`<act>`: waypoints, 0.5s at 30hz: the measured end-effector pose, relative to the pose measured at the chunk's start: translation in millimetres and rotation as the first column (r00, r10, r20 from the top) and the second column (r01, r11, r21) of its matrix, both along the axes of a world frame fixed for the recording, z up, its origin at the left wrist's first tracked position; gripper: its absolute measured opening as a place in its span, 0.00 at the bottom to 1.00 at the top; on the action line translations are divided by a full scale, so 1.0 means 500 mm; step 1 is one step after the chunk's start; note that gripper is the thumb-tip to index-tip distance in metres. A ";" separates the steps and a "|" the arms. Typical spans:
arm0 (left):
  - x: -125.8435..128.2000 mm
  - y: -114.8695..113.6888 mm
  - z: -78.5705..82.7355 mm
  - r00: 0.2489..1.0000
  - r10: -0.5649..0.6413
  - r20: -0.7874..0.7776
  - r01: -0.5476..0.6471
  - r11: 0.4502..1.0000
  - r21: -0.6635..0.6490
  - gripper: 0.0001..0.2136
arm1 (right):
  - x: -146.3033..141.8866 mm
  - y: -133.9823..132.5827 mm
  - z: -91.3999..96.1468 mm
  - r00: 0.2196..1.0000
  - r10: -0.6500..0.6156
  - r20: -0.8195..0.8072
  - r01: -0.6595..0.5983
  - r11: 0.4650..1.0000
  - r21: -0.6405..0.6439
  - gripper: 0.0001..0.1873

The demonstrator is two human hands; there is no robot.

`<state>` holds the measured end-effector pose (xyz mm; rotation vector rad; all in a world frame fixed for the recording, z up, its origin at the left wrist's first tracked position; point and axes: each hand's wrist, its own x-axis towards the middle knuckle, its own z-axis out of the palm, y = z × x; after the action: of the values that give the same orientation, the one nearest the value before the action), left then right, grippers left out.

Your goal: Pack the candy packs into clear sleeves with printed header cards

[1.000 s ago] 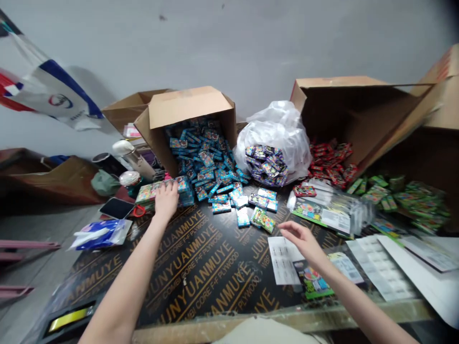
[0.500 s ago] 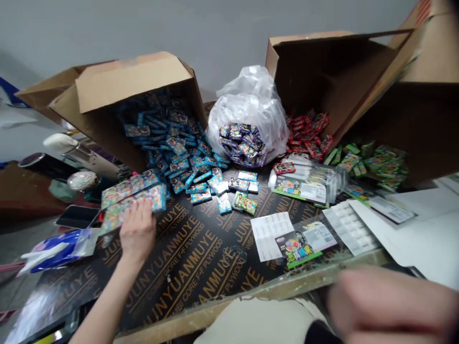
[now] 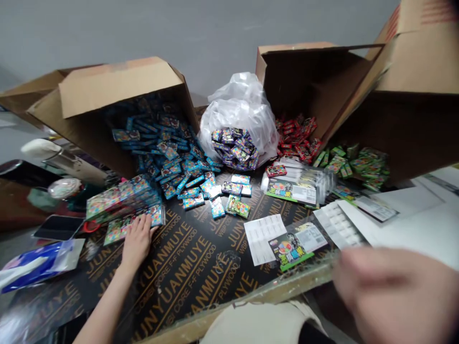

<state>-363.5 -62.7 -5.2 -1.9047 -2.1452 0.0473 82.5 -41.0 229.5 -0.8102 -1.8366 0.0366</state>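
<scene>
My left hand (image 3: 138, 239) lies palm down on a clear-wrapped row of small colourful candy boxes (image 3: 116, 229), its fingers stretched over the near side and the thumb apart. Behind that row rises a stack of similar wrapped rows (image 3: 120, 193). Low at the right, close to the camera, my right hand (image 3: 390, 291) is smeared by motion, and its fingers cannot be made out. Mid-table sit several loose boxes, among them a green one (image 3: 238, 206) and a blue one (image 3: 217, 207). Printed card sleeves (image 3: 292, 248) and a white sheet (image 3: 263, 239) lie near the front edge.
A carton (image 3: 122, 86) spills blue boxes at the left. Beside it a plastic bag (image 3: 240, 105) holds purple boxes. Further right, cartons (image 3: 304, 71) stand by red and green boxes. A phone (image 3: 59, 227) and a blue packet (image 3: 39, 263) lie at the left.
My left hand has brought the wrapped row away from the stack, nearer and slightly right, with the fingers now flatter on it. The view has shifted right. My right hand stays low at the right.
</scene>
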 end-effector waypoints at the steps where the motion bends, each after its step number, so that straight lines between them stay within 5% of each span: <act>1: 0.001 -0.001 -0.004 1.000 0.003 -0.001 -0.003 1.000 0.006 0.24 | 0.003 0.040 -0.020 0.999 0.018 0.049 -0.016 0.999 -0.036 0.14; 4: 0.011 0.002 -0.005 0.999 0.052 0.004 -0.052 0.998 0.036 0.24 | 0.029 0.170 -0.133 0.944 0.025 0.330 0.062 0.966 -0.250 0.17; 7: 0.033 0.016 0.018 0.994 0.101 0.051 -0.101 0.995 0.012 0.25 | 0.093 0.267 -0.289 0.727 -0.060 0.684 0.422 0.825 -0.376 0.37; 9: 0.058 0.029 0.043 0.988 0.097 0.121 -0.101 0.995 0.026 0.26 | 0.145 0.299 -0.374 0.588 -0.061 0.806 0.567 0.742 -0.357 0.39; 12: 0.120 0.045 0.083 0.949 -0.019 0.315 -0.015 0.994 0.105 0.25 | 0.198 0.309 -0.434 0.569 -0.073 0.819 0.526 0.798 -0.294 0.34; 15: 0.207 0.056 0.121 0.813 -0.155 0.561 0.091 0.986 0.141 0.22 | 0.210 0.309 -0.427 0.605 -0.015 0.796 0.412 0.861 -0.297 0.23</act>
<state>-260.0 -34.5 55.6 -2.1856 -2.2906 -0.7470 187.6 113.4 16.1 -1.5801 -2.5797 -0.0570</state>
